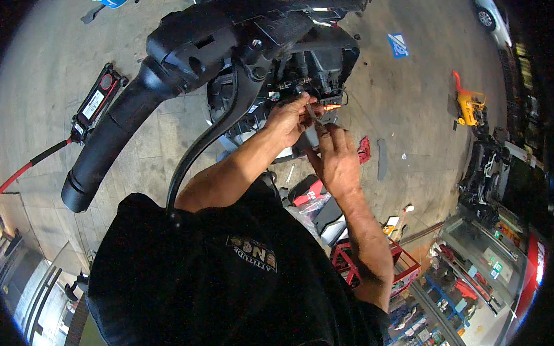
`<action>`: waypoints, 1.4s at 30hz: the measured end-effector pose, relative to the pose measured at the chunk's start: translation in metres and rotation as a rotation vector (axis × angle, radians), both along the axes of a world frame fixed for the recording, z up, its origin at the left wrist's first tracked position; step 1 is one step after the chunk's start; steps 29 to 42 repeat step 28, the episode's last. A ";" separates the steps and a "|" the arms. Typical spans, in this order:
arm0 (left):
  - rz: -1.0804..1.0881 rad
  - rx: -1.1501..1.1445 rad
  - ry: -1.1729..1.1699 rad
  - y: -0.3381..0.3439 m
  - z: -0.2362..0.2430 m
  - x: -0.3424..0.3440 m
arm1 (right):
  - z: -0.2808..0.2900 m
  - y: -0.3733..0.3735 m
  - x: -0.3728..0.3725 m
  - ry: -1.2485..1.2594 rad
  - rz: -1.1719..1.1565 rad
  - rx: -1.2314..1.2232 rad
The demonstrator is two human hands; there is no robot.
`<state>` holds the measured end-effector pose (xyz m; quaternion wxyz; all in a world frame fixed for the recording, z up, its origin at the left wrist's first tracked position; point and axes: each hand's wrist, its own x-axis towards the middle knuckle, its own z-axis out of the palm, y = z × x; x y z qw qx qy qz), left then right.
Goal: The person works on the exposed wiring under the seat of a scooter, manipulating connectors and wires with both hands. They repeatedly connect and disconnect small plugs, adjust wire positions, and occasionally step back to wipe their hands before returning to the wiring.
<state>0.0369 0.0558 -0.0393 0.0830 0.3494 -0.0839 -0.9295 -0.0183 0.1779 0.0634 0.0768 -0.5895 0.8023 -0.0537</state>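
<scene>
Both hands meet over the exposed front workings of a black handlebar vehicle (pixel 325 62), which looks like a motorcycle or scooter. My left hand (pixel 287 120) is closed, its thumb and fingers pinching one end of a thin grey-brown strip (pixel 312 113). Just below and to the right, my right hand (pixel 338 155) has its fingers curled at the strip's lower end. What else those fingers hold is hidden. Right beside the left fingertips shows a small bright orange piece (pixel 331 107), with a thin black cable (pixel 346 98) looping near it.
The black handlebar grip (pixel 118 136) and curved lever (pixel 211 142) overhang my left arm. A trolley jack (pixel 95 103) with a red handle lies on the floor at left. A yellow machine (pixel 470 107) stands at right; a red rack (pixel 407 263) is near my right elbow.
</scene>
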 end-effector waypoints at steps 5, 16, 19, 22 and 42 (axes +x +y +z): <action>0.028 0.011 -0.077 0.001 0.006 -0.002 | -0.008 0.009 -0.005 0.077 0.190 -0.125; 0.096 0.027 -0.116 -0.005 0.007 -0.003 | -0.016 0.008 0.014 -0.604 -0.489 -0.434; 0.057 0.024 -0.145 -0.008 0.007 -0.006 | -0.008 0.008 0.014 -0.057 -0.202 -0.390; 0.117 0.063 -0.189 -0.005 0.009 -0.010 | -0.010 0.007 -0.002 0.067 -0.008 -0.271; 0.189 0.110 -0.153 -0.003 0.011 -0.013 | -0.044 0.020 -0.013 -0.112 -0.038 -0.306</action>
